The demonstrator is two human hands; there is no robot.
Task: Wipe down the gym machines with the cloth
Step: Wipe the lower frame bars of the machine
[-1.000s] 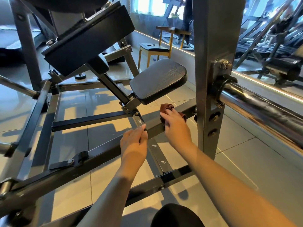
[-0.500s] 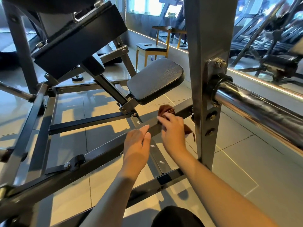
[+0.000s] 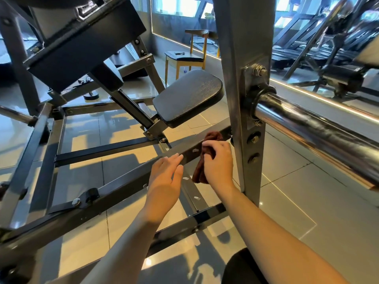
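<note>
The right hand [image 3: 218,160] grips a brown cloth [image 3: 200,173], fingers curled round it, and presses it to the machine's sloping bar [image 3: 127,181] at the bar's upper end, just beside the grey post [image 3: 244,78]. The cloth drapes over the bar's near edge. The left hand [image 3: 166,179] lies flat, fingers straight, its tips touching the bar just beside the cloth. A black pad [image 3: 188,97] sits above.

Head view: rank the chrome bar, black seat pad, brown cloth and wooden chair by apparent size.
1. Chrome bar (nearest the camera).
2. Seat pad.
3. Chair and cloth look alike: chair far off, cloth partly under the right hand; not ranked.
</note>
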